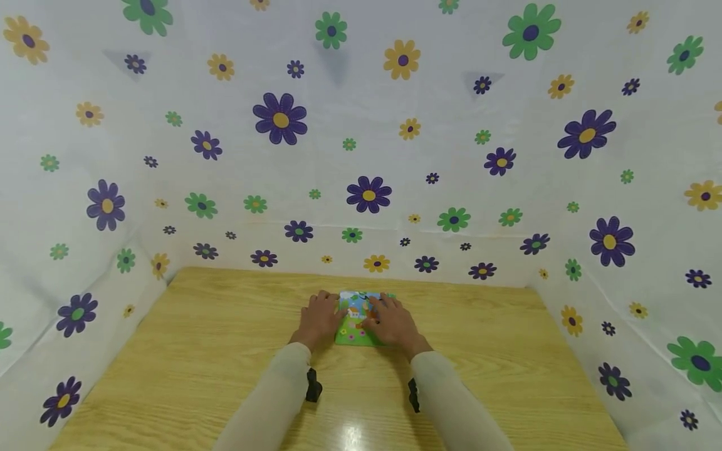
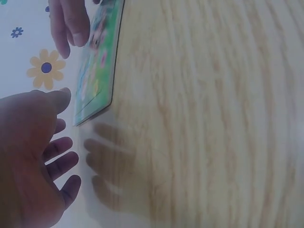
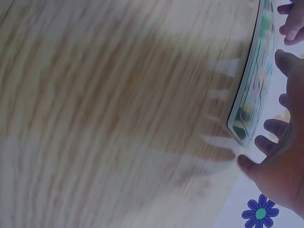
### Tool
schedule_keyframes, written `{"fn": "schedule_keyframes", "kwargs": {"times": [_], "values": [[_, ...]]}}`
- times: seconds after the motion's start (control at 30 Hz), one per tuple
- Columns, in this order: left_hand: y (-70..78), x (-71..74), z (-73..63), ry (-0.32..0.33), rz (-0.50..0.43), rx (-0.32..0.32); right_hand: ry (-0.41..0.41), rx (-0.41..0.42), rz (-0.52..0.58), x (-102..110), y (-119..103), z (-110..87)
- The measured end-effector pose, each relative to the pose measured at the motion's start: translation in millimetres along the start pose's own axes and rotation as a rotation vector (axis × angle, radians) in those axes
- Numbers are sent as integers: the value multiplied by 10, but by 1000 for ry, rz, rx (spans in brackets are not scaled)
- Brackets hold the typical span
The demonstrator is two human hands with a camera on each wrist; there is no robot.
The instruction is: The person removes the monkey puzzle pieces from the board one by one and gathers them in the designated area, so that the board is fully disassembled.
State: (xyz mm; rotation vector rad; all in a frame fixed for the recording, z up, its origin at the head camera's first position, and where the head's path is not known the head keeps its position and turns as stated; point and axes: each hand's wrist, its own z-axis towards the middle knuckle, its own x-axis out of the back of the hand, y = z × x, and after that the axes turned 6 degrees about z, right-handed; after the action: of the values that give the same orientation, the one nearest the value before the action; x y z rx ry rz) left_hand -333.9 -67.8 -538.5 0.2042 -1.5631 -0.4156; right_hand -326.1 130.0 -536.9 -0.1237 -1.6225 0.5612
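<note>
A thin, flat picture board (image 1: 352,335) with rounded corners lies on the wooden table, printed with a small house, flowers, green ground and blue sky. My left hand (image 1: 320,316) is at its left edge, fingers spread and loosely bent. Over the board's right side is my right hand (image 1: 395,319), covering part of the picture. In the left wrist view, the left fingers hang beside the near corner of the board (image 2: 100,85) and cast shadows on the wood. The right wrist view has the right hand (image 3: 285,152) with fingers apart beside the board's edge (image 3: 242,124).
The wooden table (image 1: 225,369) is enclosed at the back and both sides by white cloth (image 1: 237,163) printed with purple, green and yellow flowers. Dark wrist devices (image 1: 313,385) sit under the pale sleeves (image 1: 271,394).
</note>
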Motion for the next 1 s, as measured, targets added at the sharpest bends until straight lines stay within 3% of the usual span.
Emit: {"fn": "schedule_keyframes", "kwargs": {"times": [0.53,0.8,1.0], "values": [[64,-188,143,24,59,-42,-11,-10,-80,1,-30,-51],[107,-138,171,1,74,-9,-17,-12,-71,4,-43,-28],[144,-93,226,-29,-1,56,-1,14,-93,-44,-27,11]]}}
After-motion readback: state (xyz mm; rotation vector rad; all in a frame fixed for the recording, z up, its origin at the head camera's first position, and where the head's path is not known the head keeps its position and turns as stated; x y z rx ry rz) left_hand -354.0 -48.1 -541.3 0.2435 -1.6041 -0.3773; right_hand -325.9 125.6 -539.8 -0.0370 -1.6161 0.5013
